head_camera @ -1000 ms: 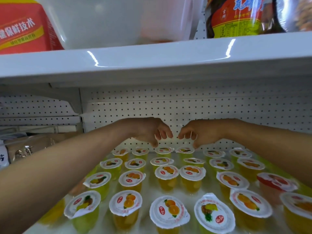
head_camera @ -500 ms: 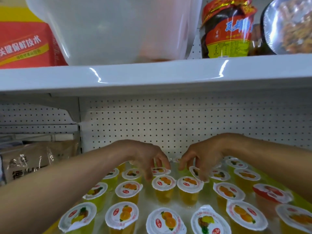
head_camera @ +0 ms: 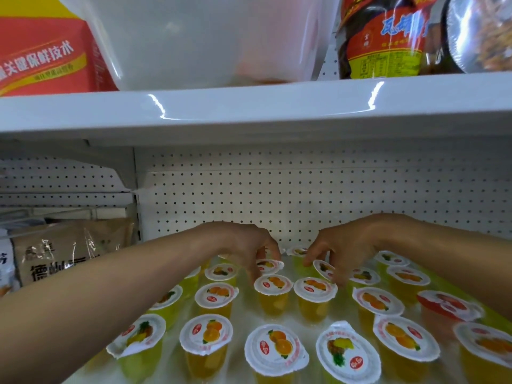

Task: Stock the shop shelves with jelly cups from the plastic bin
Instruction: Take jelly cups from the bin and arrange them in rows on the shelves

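Pinching a small yellow plastic jelly cup (head_camera: pixel 270 266) by the rim with the left hand (head_camera: pixel 241 245), another tilted jelly cup (head_camera: pixel 322 268) with the right hand (head_camera: pixel 352 245), both back-row on the white metal shelf (head_camera: pixel 245 311). Probably light, slick, thin-walled; best grabbed round the stiff rim, never the foil lid.

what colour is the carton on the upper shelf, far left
The carton is red with yellow bands and white lettering; head view.

Jelly cups (head_camera: pixel 276 347) stood in rows on the lower shelf (head_camera: pixel 243 318), bags (head_camera: pixel 63 253) to their left. On the upper shelf (head_camera: pixel 249 112), a plastic bin (head_camera: pixel 207 37) sat between a carton (head_camera: pixel 41 51) and a jar (head_camera: pixel 385 37).
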A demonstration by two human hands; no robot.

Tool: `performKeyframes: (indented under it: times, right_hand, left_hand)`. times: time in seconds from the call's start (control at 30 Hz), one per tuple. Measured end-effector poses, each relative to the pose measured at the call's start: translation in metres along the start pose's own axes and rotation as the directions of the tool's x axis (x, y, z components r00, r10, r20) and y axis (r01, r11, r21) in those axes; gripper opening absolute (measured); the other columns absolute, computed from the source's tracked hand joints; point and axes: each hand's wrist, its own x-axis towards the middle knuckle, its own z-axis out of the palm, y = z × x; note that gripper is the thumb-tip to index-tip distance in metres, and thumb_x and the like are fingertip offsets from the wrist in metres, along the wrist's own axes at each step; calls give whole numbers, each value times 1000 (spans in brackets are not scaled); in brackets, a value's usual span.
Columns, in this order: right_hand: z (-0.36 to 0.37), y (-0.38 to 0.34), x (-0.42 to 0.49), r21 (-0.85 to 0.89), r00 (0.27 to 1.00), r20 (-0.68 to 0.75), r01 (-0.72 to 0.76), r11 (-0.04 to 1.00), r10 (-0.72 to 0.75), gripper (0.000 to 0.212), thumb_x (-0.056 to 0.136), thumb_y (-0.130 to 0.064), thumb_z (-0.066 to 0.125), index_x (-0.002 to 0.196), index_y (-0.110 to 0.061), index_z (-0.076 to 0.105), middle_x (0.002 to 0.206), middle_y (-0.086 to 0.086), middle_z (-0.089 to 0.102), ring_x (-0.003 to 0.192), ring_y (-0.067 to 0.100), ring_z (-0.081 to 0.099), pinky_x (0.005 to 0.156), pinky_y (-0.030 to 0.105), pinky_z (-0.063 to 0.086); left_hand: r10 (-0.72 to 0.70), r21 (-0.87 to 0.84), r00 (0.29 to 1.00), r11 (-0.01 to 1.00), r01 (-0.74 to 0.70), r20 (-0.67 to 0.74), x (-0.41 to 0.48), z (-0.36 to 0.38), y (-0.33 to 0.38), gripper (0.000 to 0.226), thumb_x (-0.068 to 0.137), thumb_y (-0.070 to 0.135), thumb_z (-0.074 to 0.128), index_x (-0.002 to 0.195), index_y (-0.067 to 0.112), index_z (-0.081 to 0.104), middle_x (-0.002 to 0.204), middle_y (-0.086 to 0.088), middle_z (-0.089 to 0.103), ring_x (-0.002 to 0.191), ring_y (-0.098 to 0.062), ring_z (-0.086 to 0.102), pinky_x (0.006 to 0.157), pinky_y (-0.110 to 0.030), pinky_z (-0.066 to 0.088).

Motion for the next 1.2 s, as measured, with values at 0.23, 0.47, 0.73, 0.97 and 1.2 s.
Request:
performKeyframes:
  times: [0.23,0.47,0.73,0.97,1.2]
  right_hand:
    - [8,4,10,35,990,-142,-3,999,8,59,78,-32,78,129,-25,48,118,-7,53,104,13,56,89,29,51]
    - [8,7,14,152,984,-169,85,985,-58,50,77,-31,79,122,-22,60,111,-7,62,103,12,60,93,28,52]
    - [7,7,0,229,970,-237,113,967,-57,48,87,-21,68,134,-22,56,127,-11,60,114,5,56,95,18,46]
    - [20,-22,-34,139,979,-197,75,987,-46,54,77,-58,71,125,-34,60,122,-16,47,116,5,44,98,19,39]
    - [26,-36,-35,70,962,-268,65,995,-44,48,74,-46,78,116,-24,66,117,-3,58,111,15,53,97,34,46]
  left_hand:
    - [-4,-44,1000,999,5,26,-4,0,-4,71,71,14,84,133,33,54,125,2,60,107,-17,59,94,-34,51]
    - [81,-166,992,981,-96,-93,-22,-3,-1,51,86,5,63,130,29,57,123,12,60,114,-3,54,81,-10,44]
    - [171,-300,985,938,-172,-31,-31,1,9,58,73,32,83,126,37,59,117,26,63,112,5,55,99,-20,39]
    - [224,-73,974,971,-226,-39,-35,-1,21,74,65,22,88,132,28,55,113,19,63,117,-10,51,103,-32,40]
    - [205,-50,977,977,-208,-60,-43,1,24,75,65,25,88,130,33,53,113,23,63,116,-8,49,98,-23,41]
